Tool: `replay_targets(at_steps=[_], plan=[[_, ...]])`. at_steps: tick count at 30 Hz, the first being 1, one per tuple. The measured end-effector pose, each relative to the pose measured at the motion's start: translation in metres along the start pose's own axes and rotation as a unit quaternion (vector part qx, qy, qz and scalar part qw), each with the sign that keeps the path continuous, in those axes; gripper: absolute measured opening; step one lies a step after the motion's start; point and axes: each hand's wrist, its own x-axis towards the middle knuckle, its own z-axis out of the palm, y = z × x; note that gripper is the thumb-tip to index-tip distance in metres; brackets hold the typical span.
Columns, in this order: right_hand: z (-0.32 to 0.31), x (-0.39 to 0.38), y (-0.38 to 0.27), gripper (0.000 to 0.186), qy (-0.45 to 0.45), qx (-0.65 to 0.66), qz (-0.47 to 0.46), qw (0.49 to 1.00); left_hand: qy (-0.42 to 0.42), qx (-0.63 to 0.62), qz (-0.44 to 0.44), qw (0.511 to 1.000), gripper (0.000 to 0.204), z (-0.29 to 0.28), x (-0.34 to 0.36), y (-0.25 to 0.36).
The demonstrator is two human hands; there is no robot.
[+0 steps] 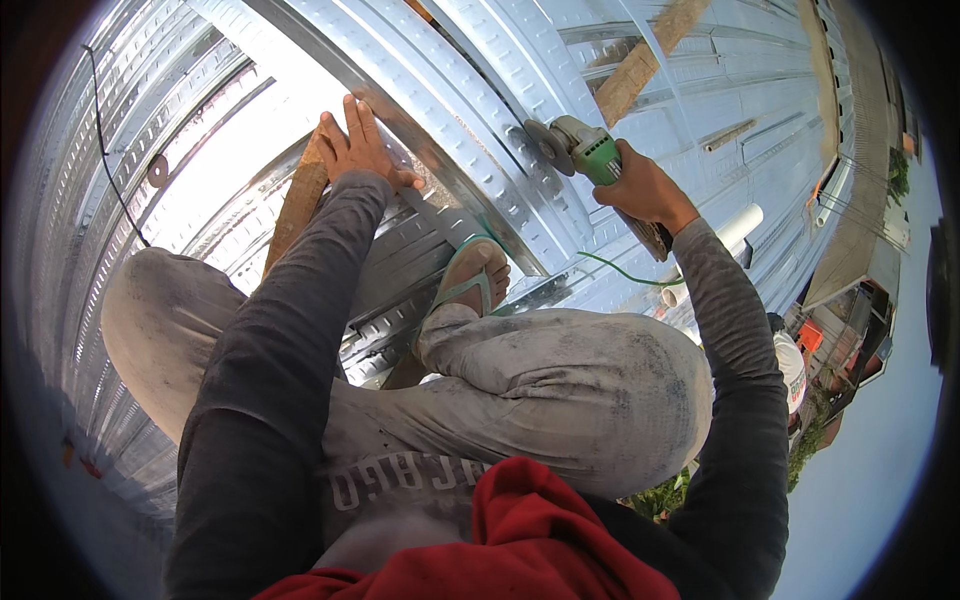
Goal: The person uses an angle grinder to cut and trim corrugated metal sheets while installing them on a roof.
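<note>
My left hand [360,150] lies with fingers spread at the top of a wooden plank [298,210], on or beside a shiny metal channel [440,185]. My right hand [638,188] grips a green angle grinder [600,160] by its body, its disc [550,145] upright over the ribbed metal sheets [510,80]. A green cord [620,270] runs near the grinder. My sandaled foot [470,275] rests beside the channel, below my left hand.
A black cable [105,160] lies along the left sheets. A board [640,65] lies upper right, a white pipe [735,228] right of the grinder. A person in a white top [790,370] is partly visible beyond my right arm, near the roof edge, with buildings and greenery beyond.
</note>
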Motion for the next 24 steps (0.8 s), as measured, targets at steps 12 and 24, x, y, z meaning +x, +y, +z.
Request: replay_targets(at_steps=[12, 24], plan=[[0.003, -0.013, 0.005, 0.07, 0.004, -0.017, 0.019, 1.0, 0.014, 0.006, -0.003, 1.0, 0.146, 0.0, -0.001, 0.001], [0.007, -0.017, 0.014, 0.068, 0.004, -0.02, 0.022, 1.0, 0.012, 0.004, 0.003, 1.0, 0.146, -0.002, -0.005, 0.0]])
